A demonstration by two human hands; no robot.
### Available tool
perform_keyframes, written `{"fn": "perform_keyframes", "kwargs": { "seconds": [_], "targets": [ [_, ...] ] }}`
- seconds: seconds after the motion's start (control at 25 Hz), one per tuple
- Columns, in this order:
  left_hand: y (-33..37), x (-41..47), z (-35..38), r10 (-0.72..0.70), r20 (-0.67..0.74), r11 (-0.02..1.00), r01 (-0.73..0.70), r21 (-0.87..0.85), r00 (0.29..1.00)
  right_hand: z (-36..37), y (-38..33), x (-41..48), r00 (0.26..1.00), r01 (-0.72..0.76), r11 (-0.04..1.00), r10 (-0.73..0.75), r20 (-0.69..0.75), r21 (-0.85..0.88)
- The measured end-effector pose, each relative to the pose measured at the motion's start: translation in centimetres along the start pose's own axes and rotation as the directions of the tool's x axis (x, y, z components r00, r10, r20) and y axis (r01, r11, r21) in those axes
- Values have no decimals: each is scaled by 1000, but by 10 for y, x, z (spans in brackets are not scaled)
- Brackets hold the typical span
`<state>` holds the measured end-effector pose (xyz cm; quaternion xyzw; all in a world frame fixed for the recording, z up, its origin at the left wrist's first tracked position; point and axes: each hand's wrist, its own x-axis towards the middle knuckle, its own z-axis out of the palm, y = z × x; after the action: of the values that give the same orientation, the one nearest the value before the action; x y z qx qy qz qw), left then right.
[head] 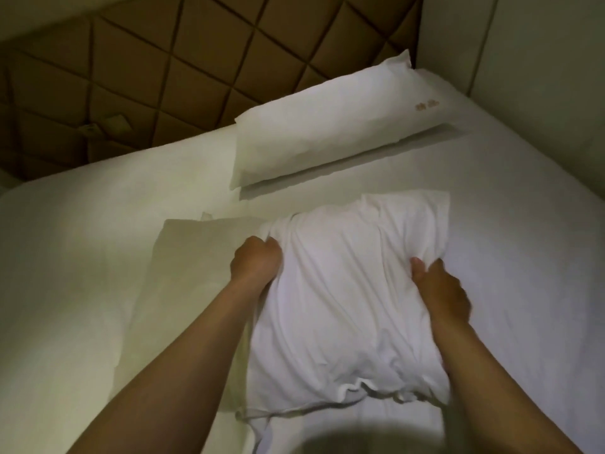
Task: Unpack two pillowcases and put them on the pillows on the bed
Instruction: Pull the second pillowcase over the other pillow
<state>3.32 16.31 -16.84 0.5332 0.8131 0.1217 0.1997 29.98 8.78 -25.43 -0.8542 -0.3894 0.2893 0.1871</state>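
1. At 9 o'clock on the bed (82,224) lies the cream pillow (183,290). Its right side runs under the white fabric; I cannot tell how much of it is inside. Keep it flat while you work.
2. Your left hand (257,262) is fisted, its fingers bunching the case's left edge at 10 o'clock. Hold that pinch firm, and gather only one layer of cloth if you can feel it.
3. The far pillow (337,126) sits at 12 o'clock by the headboard (163,77), well apart from your work. Leave it alone.
4. The case (347,290) lies wrinkled at centre, with its ruffled hem towards you at 6 o'clock. I judge that you are drawing it over the pillow, so pull both edges evenly to keep it from twisting.
5. Your right hand (442,290) curls into the case's right edge at 3 o'clock, thumb on top. Match its pull to the left hand's, then smooth the creases outward.
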Motion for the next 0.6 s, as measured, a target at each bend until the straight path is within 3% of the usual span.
{"fn": "perform_keyframes", "kwargs": {
  "seconds": [0.16,0.28,0.6],
  "targets": [
    [-14,-2,1,44,-48,999,-44,-10,998,-11,-18,-8,986,151,957,-163,-28,-250],
    [-26,1,-3,94,-94,996,-94,4,991,-25,-25,-10,969,221,915,-245,-30,-338],
    [-74,25,-53,189,-220,982,-187,33,957,-59,12,1,963,107,928,-186,-196,-358]
  ]
}}
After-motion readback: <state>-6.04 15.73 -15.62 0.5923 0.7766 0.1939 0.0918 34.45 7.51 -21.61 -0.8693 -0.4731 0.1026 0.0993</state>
